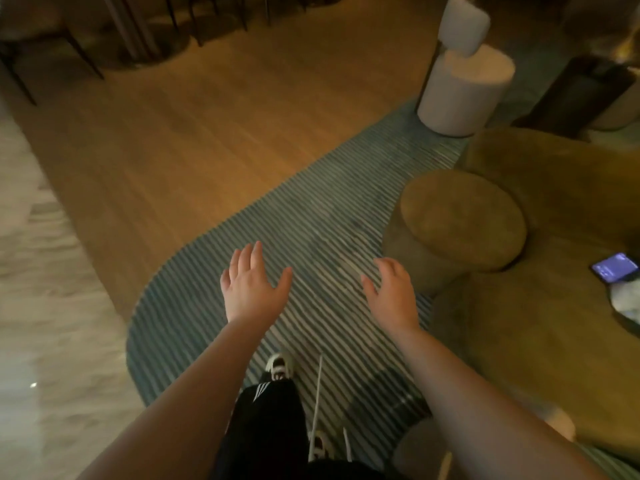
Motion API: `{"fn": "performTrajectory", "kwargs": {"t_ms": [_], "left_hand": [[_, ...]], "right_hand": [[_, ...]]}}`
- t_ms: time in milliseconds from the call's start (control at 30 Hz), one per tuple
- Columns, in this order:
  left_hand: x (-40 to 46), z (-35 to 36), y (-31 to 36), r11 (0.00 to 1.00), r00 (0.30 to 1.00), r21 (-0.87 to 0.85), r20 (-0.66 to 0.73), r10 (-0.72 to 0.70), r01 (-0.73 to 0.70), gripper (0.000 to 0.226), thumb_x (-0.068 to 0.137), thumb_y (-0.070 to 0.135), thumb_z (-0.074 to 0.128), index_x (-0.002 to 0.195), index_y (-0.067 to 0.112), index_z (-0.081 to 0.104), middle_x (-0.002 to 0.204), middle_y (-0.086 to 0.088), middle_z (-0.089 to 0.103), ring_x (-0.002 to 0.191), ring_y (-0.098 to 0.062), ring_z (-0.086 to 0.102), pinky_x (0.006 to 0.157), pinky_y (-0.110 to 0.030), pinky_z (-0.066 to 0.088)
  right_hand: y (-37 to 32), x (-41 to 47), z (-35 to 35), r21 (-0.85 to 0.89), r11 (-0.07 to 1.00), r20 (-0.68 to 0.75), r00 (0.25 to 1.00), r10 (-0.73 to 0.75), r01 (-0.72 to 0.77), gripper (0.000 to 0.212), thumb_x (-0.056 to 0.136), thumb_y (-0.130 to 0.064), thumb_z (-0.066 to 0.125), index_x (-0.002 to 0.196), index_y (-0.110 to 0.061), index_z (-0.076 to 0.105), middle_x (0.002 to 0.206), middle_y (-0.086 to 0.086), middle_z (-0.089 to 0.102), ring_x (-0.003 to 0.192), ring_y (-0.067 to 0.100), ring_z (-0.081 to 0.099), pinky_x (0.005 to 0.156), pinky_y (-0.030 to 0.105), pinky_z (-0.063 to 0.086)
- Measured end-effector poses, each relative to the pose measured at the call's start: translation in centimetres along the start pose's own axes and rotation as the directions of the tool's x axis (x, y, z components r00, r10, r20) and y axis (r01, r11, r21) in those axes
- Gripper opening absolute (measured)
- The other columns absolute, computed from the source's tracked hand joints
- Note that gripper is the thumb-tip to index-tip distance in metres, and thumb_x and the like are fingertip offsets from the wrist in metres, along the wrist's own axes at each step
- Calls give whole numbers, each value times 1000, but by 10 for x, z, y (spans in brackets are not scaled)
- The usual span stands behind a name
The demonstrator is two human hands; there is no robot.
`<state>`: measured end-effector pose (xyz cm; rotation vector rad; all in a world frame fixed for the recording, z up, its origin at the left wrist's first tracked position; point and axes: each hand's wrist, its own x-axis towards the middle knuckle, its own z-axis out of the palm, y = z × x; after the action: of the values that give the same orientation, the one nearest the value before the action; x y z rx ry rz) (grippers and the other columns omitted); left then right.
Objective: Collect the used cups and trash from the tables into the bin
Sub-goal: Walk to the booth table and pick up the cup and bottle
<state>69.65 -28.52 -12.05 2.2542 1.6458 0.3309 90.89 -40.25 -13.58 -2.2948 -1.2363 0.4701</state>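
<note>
Left hand (250, 287) and right hand (391, 294): 2 flat, spread, empty. No cups here; best to look around the striped rug (311, 209) slowly.

Interior floor, seen from above in dim, warm light. A wood floor (214, 140) fills the centre; pale marble-like flooring (45, 289) borders it at left. A striped blue-grey rug (294, 216) with a rounded end lies diagonally over the wood. At right, an olive sofa (554, 323) sits on the rug, with a round olive pouf (457, 220) just beside it. Beyond stands a white cylindrical stool (464, 88), and near it a dark side table (581, 95). Dark chair legs (83, 50) line the far edge; the whole view is blurred.
</note>
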Motion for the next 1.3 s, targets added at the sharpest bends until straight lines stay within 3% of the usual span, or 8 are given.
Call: {"fn": "performTrajectory", "kwargs": {"t_ms": [333, 700, 1067, 1300], "left_hand": [[334, 54, 52, 997, 997, -30, 38, 74, -73, 81, 87, 68, 32, 149, 18, 19, 155, -4, 23, 144, -22, 12, 115, -48, 15], [687, 67, 142, 982, 980, 0, 63, 190, -190, 79, 85, 68, 33, 146, 17, 29, 150, -5, 33, 141, -23, 22, 109, -49, 23], [1029, 152, 260, 972, 970, 23, 73, 231, -233, 78, 86, 66, 34, 147, 19, 24, 152, -4, 31, 142, -22, 19, 111, -49, 21], [1254, 167, 380, 968, 966, 38, 85, 243, -247, 75, 86, 60, 44, 146, 16, 29, 150, -7, 35, 141, -23, 22, 110, -48, 22]], "right_hand": [[-16, 321, 18, -37, 994, -34, 994, 99, -101, 48, 97, -41, 44, 135, -13, 43, 142, 8, 41, 130, 25, 37, 103, 42, 39], [-55, 660, -37, -15, 982, -107, 977, 185, -187, 49, 97, -39, 45, 137, -10, 42, 143, 11, 40, 130, 26, 37, 104, 45, 37], [14, 1010, -53, 5, 967, -140, 958, 252, -254, 48, 96, -36, 48, 135, -8, 45, 141, 12, 43, 128, 26, 39, 105, 44, 36], [46, 1255, -123, 8, 945, -133, 936, 326, -328, 49, 97, -38, 46, 137, -9, 43, 143, 11, 40, 130, 28, 37, 107, 44, 34]]}}
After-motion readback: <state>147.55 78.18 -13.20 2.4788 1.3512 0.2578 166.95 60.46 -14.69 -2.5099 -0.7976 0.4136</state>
